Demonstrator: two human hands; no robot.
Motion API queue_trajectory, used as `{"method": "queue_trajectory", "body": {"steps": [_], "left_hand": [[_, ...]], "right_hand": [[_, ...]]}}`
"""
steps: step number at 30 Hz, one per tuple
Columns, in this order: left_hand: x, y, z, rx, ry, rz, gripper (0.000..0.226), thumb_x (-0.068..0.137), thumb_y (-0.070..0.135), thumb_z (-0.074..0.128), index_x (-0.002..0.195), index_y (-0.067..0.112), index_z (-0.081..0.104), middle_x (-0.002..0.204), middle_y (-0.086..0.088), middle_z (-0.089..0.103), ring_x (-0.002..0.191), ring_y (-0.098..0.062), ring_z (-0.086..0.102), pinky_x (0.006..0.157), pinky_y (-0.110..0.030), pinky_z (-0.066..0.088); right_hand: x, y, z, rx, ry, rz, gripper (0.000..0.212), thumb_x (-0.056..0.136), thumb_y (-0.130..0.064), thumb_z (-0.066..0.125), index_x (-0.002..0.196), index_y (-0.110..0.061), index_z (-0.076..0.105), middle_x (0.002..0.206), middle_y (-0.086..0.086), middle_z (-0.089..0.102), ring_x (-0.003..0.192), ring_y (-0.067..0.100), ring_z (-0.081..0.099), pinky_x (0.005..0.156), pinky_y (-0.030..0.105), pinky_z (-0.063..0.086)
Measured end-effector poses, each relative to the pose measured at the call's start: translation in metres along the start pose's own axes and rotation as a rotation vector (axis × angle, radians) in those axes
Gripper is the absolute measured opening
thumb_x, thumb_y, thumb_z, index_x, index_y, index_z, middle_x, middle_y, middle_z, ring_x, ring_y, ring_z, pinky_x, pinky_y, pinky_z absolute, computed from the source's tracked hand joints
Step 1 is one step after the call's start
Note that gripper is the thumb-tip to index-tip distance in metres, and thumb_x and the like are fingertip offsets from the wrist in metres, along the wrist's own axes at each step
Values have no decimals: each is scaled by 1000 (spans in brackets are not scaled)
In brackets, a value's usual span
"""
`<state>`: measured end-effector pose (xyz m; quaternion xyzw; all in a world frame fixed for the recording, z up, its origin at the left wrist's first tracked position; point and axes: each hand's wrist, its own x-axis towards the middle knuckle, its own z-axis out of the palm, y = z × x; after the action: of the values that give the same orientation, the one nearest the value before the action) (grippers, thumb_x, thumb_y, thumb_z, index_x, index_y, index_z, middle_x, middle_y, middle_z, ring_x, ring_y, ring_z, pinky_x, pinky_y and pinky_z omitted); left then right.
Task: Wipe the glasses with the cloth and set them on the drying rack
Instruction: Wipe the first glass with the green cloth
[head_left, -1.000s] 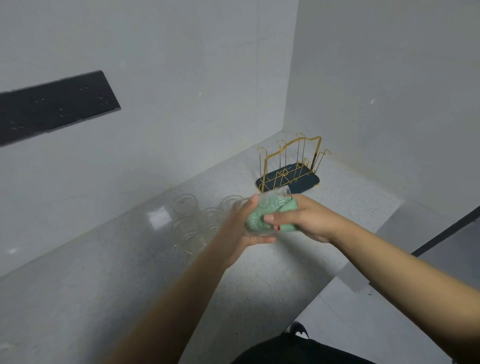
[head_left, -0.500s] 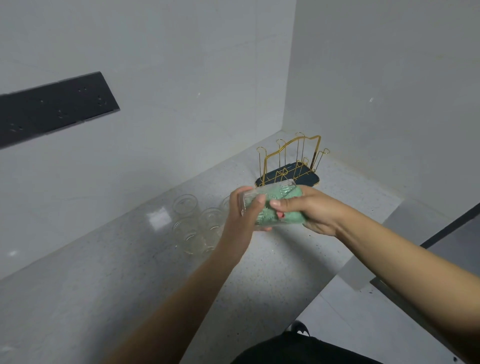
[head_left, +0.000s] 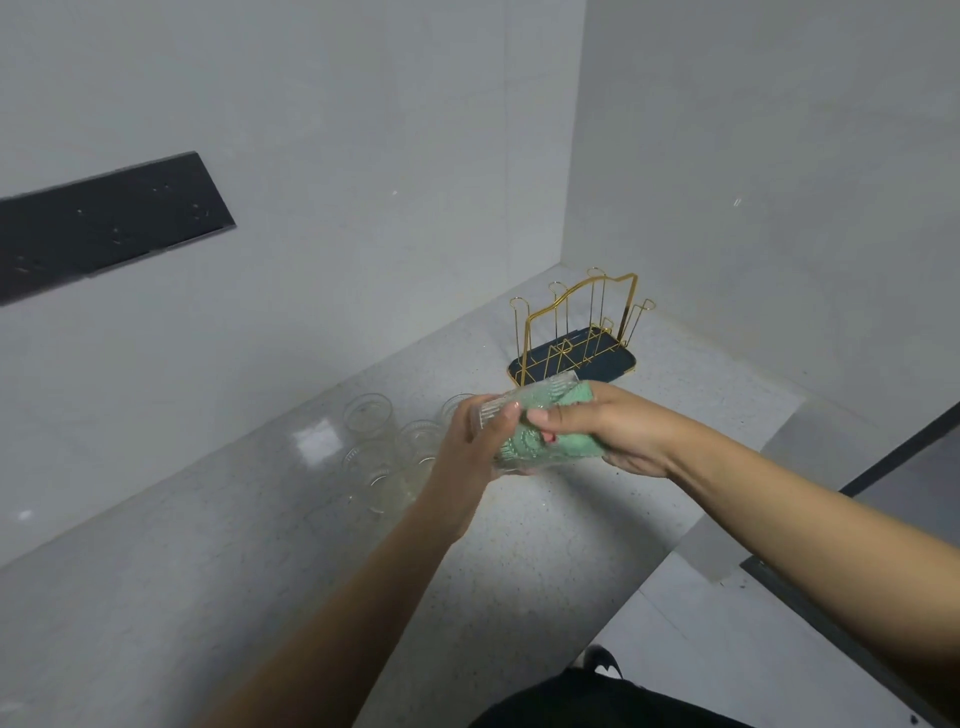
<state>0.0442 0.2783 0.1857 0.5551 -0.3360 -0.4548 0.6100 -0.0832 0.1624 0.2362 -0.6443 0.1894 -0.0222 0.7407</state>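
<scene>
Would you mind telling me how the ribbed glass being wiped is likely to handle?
The ribbed glass looks rigid and probably fragile. Its ridges likely aid the left hand. Set down sideways as held, it might roll. The right hand pushes the green cloth inside.

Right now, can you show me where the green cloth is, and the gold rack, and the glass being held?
green cloth (head_left: 571, 444): head view, on the fabric bunched by the right hand.
gold rack (head_left: 582, 296): head view, on its arched top wire.
held glass (head_left: 545, 387): head view, on its ribbed upper wall.
</scene>
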Motion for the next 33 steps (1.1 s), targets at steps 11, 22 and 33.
{"method": "queue_trajectory", "body": {"steps": [11, 22, 33], "left_hand": [[-1, 3, 4, -95, -49, -44, 33, 91, 48, 59, 117, 27, 60, 115, -4, 69, 95, -19, 72, 72, -31, 59], [8, 0, -22, -16, -343, -495, 62, 89, 66, 32, 116, 19, 62, 97, -5, 71, 81, -17, 70, 73, -33, 60], [17, 5, -11, 82, -693, -358, 53, 69, 55, 79, 104, 17, 66, 95, -5, 68, 89, -22, 65, 81, -36, 53]], "right_hand": [[-5, -7, -4, -221, 85, -92, 6, 80, -6, 67, 81, -11, 70, 85, 8, 70, 81, 15, 67, 73, 19, 52], [-12, -4, -10, -1021, -169, -35, 35, 82, -23, 71, 115, -15, 63, 99, -17, 59, 88, -4, 52, 75, 4, 37], [-7, -21, 7, -1004, -435, 233, 31, 83, -19, 70, 113, -12, 63, 101, -7, 67, 91, 5, 59, 82, 14, 44]]}}
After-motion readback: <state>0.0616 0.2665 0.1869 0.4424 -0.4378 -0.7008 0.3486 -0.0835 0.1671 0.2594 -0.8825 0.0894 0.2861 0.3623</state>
